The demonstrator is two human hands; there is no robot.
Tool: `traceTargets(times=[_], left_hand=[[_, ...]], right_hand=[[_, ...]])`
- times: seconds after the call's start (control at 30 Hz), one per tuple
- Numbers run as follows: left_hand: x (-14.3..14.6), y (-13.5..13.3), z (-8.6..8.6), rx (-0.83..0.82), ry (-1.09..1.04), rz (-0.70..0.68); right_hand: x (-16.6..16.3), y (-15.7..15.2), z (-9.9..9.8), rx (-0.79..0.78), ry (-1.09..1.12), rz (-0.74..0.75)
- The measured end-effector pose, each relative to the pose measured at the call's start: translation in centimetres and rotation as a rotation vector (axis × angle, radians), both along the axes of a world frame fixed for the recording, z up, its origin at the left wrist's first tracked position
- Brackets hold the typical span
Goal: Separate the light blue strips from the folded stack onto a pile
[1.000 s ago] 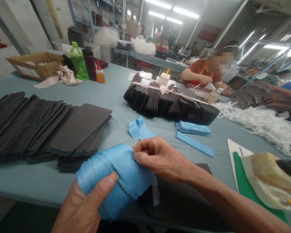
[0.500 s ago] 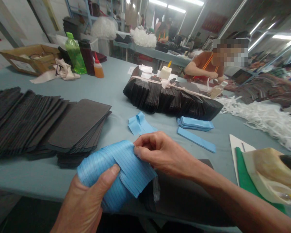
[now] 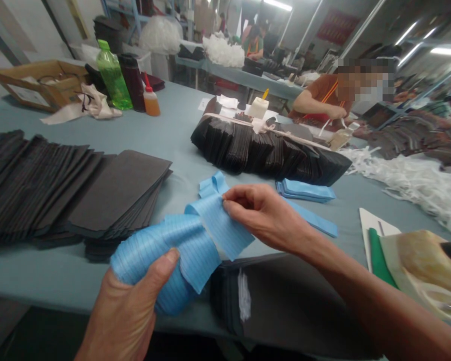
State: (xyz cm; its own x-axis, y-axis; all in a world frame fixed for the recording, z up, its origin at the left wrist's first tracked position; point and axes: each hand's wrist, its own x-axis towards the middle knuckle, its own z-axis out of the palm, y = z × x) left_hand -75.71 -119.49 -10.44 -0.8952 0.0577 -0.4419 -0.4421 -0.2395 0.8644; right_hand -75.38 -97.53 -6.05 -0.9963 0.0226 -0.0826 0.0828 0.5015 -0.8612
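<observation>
My left hand [image 3: 135,306] is wrapped around a thick roll of blue striped ribbon [image 3: 146,255], its thumb pressed on top. A loose flap of the ribbon hangs off the roll's right side. Between the thumb and forefinger of my right hand [image 3: 261,213] is pinched the edge of a blue ribbon piece [image 3: 225,225], curled at its left and spread above the flap. Just behind it lies a looped blue strip [image 3: 213,184] on the table. Below my right forearm rests a stack of dark grey panels [image 3: 293,301] with a white patch on its left end.
Fanned dark panels [image 3: 120,195] cover the table's left. Behind stand a bound black bundle [image 3: 255,148], folded blue strips [image 3: 306,190], a green bottle [image 3: 113,77], an orange-filled glue bottle [image 3: 151,103] and a cardboard box [image 3: 41,87]. A tape dispenser [image 3: 424,265] sits right. A co-worker [image 3: 319,100] sits opposite.
My right hand has moved slightly up and right, drawing the pinched ribbon piece away from the roll. The roll in my left hand has shifted a little left; a gap now shows between piece and flap.
</observation>
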Motion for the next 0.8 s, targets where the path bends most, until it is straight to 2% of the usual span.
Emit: traceTargets(times=[0.13,0.3,0.47,0.63,0.73,0.8], left_hand=[[0.0,-0.1,-0.2,0.068,-0.008,-0.021],[0.0,-0.6,-0.7,0.095,-0.040,-0.030],[-0.3,-1.0,-0.4,0.115,-0.100,0.008],[-0.7,-0.9,0.0,0.100,-0.114,0.031],[-0.7,-0.5,0.0,0.060,-0.112,0.073],[-0.7,-0.2,0.0,0.060,-0.106,0.072]], right_hand=[[-2.4,3.1,-1.0,0.212,0.087,-0.103],[-5.5,8.5,-2.4,0.554,0.030,-0.347],[-6.3,12.2,-3.5,0.666,-0.003,-0.483],[-6.2,12.5,-3.5,0.705,-0.005,-0.450],[-5.8,10.7,-2.3,0.738,0.000,-0.417],[-4.8,8.5,-0.9,0.740,0.012,-0.370]])
